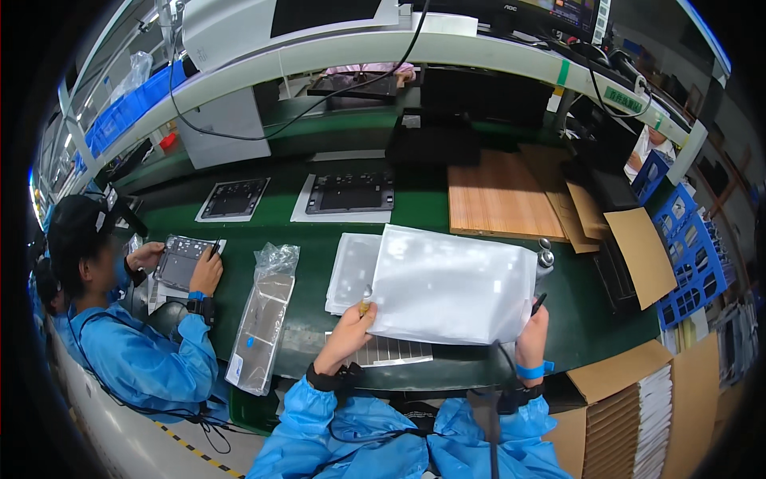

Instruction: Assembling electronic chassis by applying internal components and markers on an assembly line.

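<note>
A large white, slightly see-through sheet or sleeve [455, 283] is held up in front of me over the green bench. My left hand [345, 342] pinches its lower left corner; a small yellowish metal-tipped thing [365, 301] pokes up by the thumb. Closed at the lower right corner is my right hand [532, 337], with a dark pen-like stick [539, 302] rising from its fingers. Behind the sheet, to its left, lies another whitish sheet [349, 271]. Below it, a panel with a grid of lines [395, 351] shows partly at the bench's front edge.
To the left, a long packet with clear wrap [262, 331] lies near a co-worker [148, 343], who handles a dark tablet-like panel [182, 262]. Similar panels [351, 192] lie farther back. Right are a metal-topped bottle [545, 257], a wooden board [503, 199] and an open carton [630, 399].
</note>
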The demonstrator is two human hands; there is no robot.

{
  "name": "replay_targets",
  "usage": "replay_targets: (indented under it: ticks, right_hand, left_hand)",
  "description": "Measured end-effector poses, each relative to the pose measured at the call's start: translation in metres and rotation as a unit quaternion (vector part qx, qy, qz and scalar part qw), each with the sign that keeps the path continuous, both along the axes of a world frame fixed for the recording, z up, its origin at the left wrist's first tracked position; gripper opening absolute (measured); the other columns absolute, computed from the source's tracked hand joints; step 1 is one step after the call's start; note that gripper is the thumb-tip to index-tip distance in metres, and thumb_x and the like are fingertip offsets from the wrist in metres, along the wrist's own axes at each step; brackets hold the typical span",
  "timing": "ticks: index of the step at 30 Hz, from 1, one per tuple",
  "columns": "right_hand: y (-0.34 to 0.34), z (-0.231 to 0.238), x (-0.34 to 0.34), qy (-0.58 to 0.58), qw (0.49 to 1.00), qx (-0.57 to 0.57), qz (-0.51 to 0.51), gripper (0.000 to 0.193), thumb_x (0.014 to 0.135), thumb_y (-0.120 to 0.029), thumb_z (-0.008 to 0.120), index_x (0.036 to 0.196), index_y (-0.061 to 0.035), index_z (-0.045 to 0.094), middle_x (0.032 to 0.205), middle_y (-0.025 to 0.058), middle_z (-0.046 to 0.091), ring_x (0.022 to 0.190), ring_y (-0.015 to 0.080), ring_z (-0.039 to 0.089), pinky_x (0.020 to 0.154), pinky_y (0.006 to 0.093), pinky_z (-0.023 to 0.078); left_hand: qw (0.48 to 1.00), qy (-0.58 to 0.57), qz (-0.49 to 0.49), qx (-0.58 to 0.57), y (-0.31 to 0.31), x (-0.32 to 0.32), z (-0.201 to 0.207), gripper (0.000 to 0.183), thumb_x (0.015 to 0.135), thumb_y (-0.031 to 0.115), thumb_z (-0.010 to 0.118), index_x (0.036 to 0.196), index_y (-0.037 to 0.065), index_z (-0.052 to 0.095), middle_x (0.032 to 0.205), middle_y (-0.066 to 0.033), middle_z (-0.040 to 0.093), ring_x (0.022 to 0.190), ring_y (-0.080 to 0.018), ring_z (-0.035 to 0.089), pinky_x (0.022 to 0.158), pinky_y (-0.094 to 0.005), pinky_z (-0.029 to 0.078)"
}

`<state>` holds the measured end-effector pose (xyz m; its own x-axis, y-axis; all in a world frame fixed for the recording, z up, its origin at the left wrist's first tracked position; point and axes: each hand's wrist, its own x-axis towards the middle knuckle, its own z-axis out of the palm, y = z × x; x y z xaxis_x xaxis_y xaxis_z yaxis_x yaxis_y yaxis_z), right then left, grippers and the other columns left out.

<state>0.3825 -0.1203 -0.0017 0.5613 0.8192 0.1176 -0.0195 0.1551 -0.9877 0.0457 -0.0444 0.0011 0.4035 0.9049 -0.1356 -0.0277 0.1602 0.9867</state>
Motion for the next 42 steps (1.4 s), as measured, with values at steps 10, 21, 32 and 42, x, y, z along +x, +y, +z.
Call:
replay_targets:
  ticks: [10, 21, 32, 42]
  right_hand:
    - [0.014, 0.015, -0.034, -0.013, 0.997, 0.031, 0.066, 0.020, 0.098, -0.012, 0.057, 0.108, 0.0043, 0.062, 0.096, 0.0026, 0.064, 0.088, 0.0096, 0.057, 0.078, 0.0261, 0.047]
    - [-0.073, 0.064, 0.094, 0.068, 0.987, 0.064, -0.131, 0.026, 0.098, -0.019, 0.061, 0.111, 0.0043, 0.061, 0.102, 0.0080, 0.065, 0.089, 0.0156, 0.062, 0.081, 0.0289, 0.050]
    - [0.078, 0.010, -0.027, -0.018, 0.996, 0.046, 0.077, 0.019, 0.097, -0.017, 0.061, 0.092, 0.0013, 0.063, 0.082, -0.0056, 0.055, 0.078, 0.0054, 0.047, 0.069, 0.0241, 0.039]
    - [0.095, 0.020, -0.058, -0.562, 0.803, 0.028, -0.197, 0.017, 0.094, -0.010, 0.059, 0.103, 0.0009, 0.069, 0.088, 0.0162, 0.065, 0.078, 0.0322, 0.064, 0.072, 0.0356, 0.049]
  left_hand:
    - [0.912, 0.330, 0.151, 0.191, -0.005, -0.013, 0.028, 0.025, 0.098, 0.014, 0.051, 0.104, -0.002, 0.068, 0.054, -0.0147, 0.056, 0.047, -0.0229, 0.063, 0.051, -0.0378, 0.048]
    - [0.905, 0.354, 0.201, 0.127, 0.022, -0.075, 0.018, 0.030, 0.101, 0.021, 0.047, 0.094, -0.003, 0.064, 0.059, -0.0184, 0.058, 0.050, -0.0267, 0.062, 0.050, -0.0405, 0.044]
    - [0.949, 0.248, 0.150, 0.121, 0.038, -0.047, -0.036, 0.028, 0.102, 0.022, 0.048, 0.098, -0.003, 0.061, 0.061, -0.0073, 0.054, 0.052, -0.0177, 0.058, 0.050, -0.0352, 0.044]
    - [0.900, 0.274, 0.277, 0.196, 0.008, -0.058, -0.010, 0.052, 0.101, 0.014, 0.050, 0.150, 0.008, 0.032, 0.085, -0.0099, 0.066, 0.073, -0.0159, 0.061, 0.066, -0.0338, 0.049]
